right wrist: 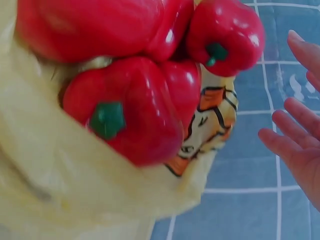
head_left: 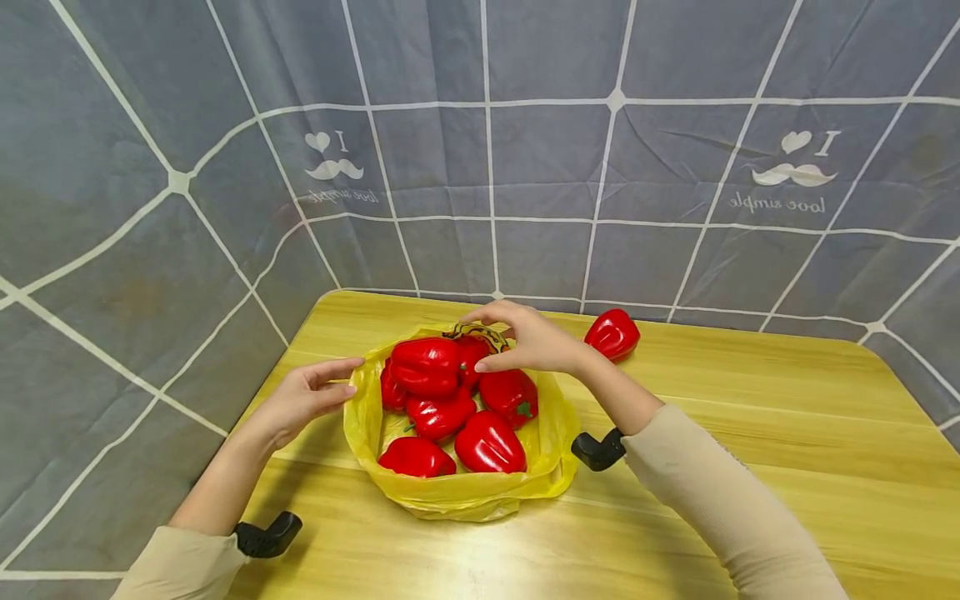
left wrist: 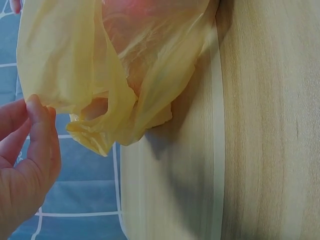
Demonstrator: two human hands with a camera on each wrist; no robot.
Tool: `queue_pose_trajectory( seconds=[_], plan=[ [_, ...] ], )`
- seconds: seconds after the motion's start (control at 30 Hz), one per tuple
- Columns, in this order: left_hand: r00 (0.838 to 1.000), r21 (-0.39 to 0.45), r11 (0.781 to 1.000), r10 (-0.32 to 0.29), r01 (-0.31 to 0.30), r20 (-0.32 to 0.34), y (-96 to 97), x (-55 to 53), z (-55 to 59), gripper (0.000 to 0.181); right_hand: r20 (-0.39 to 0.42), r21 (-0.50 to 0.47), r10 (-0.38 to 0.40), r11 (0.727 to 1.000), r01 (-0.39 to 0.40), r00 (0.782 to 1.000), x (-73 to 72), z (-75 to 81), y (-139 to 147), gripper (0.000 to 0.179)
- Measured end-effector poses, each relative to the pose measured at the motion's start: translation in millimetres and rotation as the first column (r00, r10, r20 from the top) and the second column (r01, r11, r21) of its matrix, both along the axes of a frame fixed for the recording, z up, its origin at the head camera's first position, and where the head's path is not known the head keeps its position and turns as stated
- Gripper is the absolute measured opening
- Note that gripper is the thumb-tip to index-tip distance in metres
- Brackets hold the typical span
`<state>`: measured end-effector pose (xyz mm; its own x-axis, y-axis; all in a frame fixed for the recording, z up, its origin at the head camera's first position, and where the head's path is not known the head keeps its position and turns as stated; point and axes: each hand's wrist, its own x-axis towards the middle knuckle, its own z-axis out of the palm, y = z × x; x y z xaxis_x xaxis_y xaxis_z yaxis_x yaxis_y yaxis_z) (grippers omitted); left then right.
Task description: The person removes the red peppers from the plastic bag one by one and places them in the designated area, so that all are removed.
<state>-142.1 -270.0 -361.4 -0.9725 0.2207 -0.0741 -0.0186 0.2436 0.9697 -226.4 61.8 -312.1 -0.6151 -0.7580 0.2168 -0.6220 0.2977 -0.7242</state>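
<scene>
A yellow plastic bag (head_left: 450, 492) stands with its mouth spread wide, holding several glossy red bell peppers (head_left: 491, 442). My left hand (head_left: 303, 400) is at the bag's left rim; the left wrist view shows its thumb and fingertips meeting on the bag's edge (left wrist: 60, 95). Over the far side of the bag, my right hand (head_left: 536, 337) hovers with thumb and fingers apart, nothing between them. The right wrist view shows that hand (right wrist: 300, 135) spread beside a pepper with a green stem (right wrist: 107, 120). Printed plastic (right wrist: 212, 120) shows on the bag's far side.
One more red bell pepper (head_left: 612, 335) lies on the wooden table (head_left: 750, 417), right of the bag near the back edge. A grey curtain with white lines (head_left: 555, 167) hangs behind and to the left. Black wrist devices (head_left: 268, 535) are worn on both forearms.
</scene>
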Motion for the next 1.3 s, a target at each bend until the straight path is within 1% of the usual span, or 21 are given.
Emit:
queue_pose_trajectory(
  seconds=[0.2,0.37,0.53,0.63,0.77,1.07,1.3],
  plan=[
    [1.0,0.0,1.0,-0.002,0.002,0.01,0.1,-0.7,-0.2,0.055,0.001,-0.019,0.004,1.0,-0.004,1.0,-2.8,-7.2,-18.4,0.051],
    [1.0,0.008,1.0,-0.002,0.002,0.008,-0.5,-0.6,0.1,0.057,0.04,-0.057,0.024,0.998,-0.022,0.999,-4.6,-11.7,-31.6,0.049],
    [1.0,0.003,1.0,-0.003,0.003,0.008,-1.4,1.5,2.0,0.058,0.026,-0.034,0.01,0.999,-0.009,1.0,-4.1,-16.6,-39.8,0.048],
    [1.0,0.0,1.0,-0.004,0.004,0.011,-1.1,2.7,3.0,0.059,0.032,-0.021,-0.006,1.0,0.007,0.999,-3.1,-19.4,-42.9,0.048],
    [1.0,0.001,1.0,-0.011,0.011,0.005,0.3,2.6,3.3,0.058,0.041,-0.027,-0.019,0.999,0.02,0.999,-2.3,-21.4,-46.2,0.048],
    [1.0,0.015,1.0,-0.006,0.006,0.013,0.6,1.9,1.2,0.058,0.002,-0.034,0.024,0.999,-0.024,1.0,-1.6,-19.4,-51.0,0.048],
    [1.0,0.013,1.0,-0.004,0.004,0.011,0.3,1.1,-0.1,0.058,0.016,-0.026,0.03,0.999,-0.029,0.999,-2.2,-21.7,-53.6,0.046]
  ],
)
